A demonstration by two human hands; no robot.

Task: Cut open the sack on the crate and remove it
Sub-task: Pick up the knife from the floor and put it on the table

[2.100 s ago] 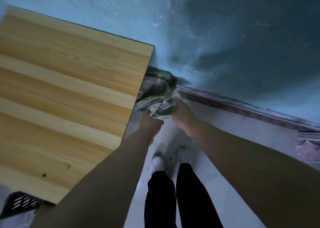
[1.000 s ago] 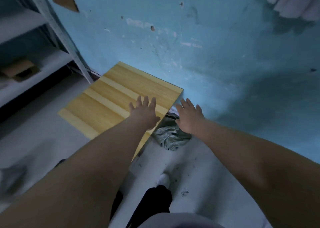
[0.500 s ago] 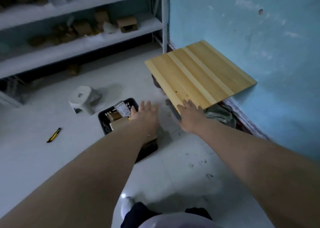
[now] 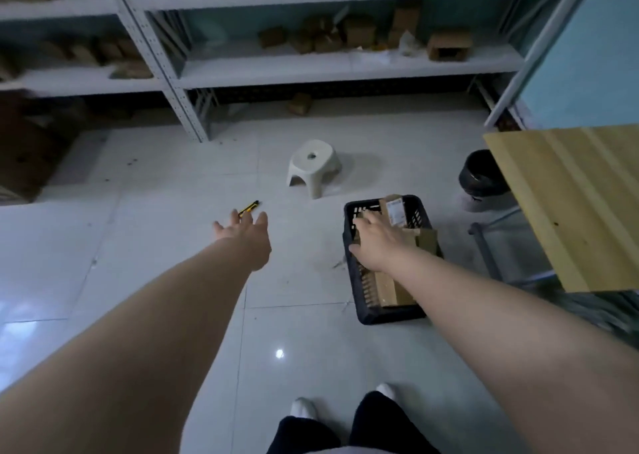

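Observation:
A black plastic crate (image 4: 355, 282) stands on the white tiled floor with several cardboard parcels (image 4: 394, 289) in it. My right hand (image 4: 375, 241) hovers over the crate's left part, fingers spread and holding nothing. My left hand (image 4: 246, 236) stretches forward over the floor, fingers apart, empty. Just beyond its fingertips lies a yellow and black utility knife (image 4: 248, 207), not touched. The grey sack (image 4: 598, 310) shows only as a blurred bundle on the floor under the wooden table at the far right.
A wooden tabletop (image 4: 581, 204) on a metal frame fills the right edge. A white plastic stool (image 4: 313, 166) stands ahead, a black bucket (image 4: 479, 175) beside the table. White metal shelves (image 4: 311, 70) with cardboard boxes line the back. My feet (image 4: 301, 408) are below.
Both hands let go of the sack beside the table. The view swung left from the wall to the room; the hands now spread over the knife and the crate.

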